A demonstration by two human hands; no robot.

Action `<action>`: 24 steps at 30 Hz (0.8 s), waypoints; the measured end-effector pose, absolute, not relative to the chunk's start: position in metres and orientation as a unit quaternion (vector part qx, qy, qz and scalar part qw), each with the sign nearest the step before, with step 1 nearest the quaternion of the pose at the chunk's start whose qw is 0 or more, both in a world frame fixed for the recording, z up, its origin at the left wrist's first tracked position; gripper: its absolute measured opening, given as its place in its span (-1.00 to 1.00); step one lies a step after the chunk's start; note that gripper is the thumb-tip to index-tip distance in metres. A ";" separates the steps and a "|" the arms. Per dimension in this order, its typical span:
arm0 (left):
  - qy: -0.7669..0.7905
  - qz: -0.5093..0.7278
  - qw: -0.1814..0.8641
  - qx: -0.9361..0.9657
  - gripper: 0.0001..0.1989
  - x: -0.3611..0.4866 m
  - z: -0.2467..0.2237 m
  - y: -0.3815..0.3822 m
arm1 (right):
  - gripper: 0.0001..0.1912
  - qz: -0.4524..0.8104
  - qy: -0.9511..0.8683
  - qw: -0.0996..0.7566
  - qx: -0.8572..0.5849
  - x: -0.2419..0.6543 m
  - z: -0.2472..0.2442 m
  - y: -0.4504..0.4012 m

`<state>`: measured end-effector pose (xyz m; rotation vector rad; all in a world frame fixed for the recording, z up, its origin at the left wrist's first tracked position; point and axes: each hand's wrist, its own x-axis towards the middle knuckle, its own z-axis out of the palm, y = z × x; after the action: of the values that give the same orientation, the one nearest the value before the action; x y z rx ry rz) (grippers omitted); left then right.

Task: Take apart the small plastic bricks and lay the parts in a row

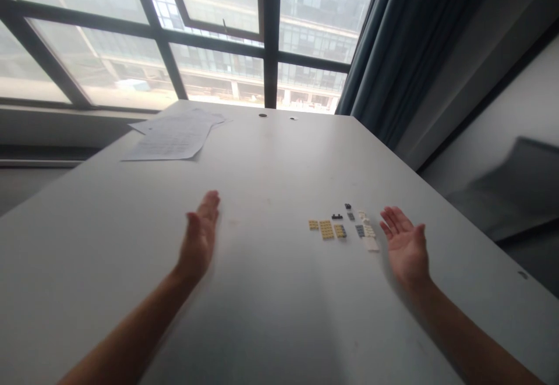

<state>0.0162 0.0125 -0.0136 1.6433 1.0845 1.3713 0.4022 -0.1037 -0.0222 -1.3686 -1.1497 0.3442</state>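
Several small building bricks lie in a loose group right of the middle of the white table [271, 169]. Among them are a large yellow brick [326, 229], a smaller yellow brick [313, 225], a black piece [337, 216], a blue-grey brick [359, 230] and a white flat piece [372, 244]. Just right of the group is my right hand [405, 246], palm turned up and inward, fingers stretched out, nothing in it. My left hand [200, 236] stands on edge, well left of the bricks, with its fingers extended and holding nothing.
Printed paper sheets [170, 134] lie at the table's far left. Two small round holes, one of them a dark cable hole [262, 116], sit near the back edge. Behind are large windows [218, 70], with a dark blue curtain [375, 53] at the right.
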 end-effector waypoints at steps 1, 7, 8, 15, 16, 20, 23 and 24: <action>0.406 0.563 0.337 0.636 -0.21 -0.001 -0.006 0.007 | -0.25 0.138 -0.526 0.599 -0.588 0.394 -0.017 -0.103; 0.269 0.221 0.101 0.932 0.07 -0.036 0.014 -0.060 | 0.12 0.100 -0.906 0.225 -0.345 0.315 0.011 -0.117; 0.248 0.141 0.109 0.952 0.09 -0.033 0.011 -0.068 | 0.12 0.131 -0.930 0.156 -0.304 0.303 0.012 -0.118; 0.211 0.004 0.190 0.959 0.02 -0.020 -0.007 -0.071 | 0.07 0.235 -0.930 0.060 -0.277 0.282 0.008 -0.113; 0.213 0.008 0.193 0.958 0.01 -0.021 -0.006 -0.070 | 0.07 0.236 -0.929 0.059 -0.278 0.283 0.009 -0.113; 0.213 0.014 0.199 0.956 0.02 -0.022 -0.003 -0.072 | 0.09 0.236 -0.929 0.055 -0.279 0.283 0.010 -0.114; 0.212 0.016 0.197 0.957 0.04 -0.021 -0.001 -0.073 | 0.08 0.239 -0.928 0.057 -0.280 0.282 0.010 -0.114; 0.213 0.015 0.195 0.957 0.04 -0.021 -0.001 -0.073 | 0.08 0.240 -0.928 0.057 -0.279 0.282 0.009 -0.114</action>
<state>-0.0209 -0.0729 -0.0007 2.6830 0.5981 0.0430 0.2824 -0.1143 0.0095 -0.8463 -2.8154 0.7266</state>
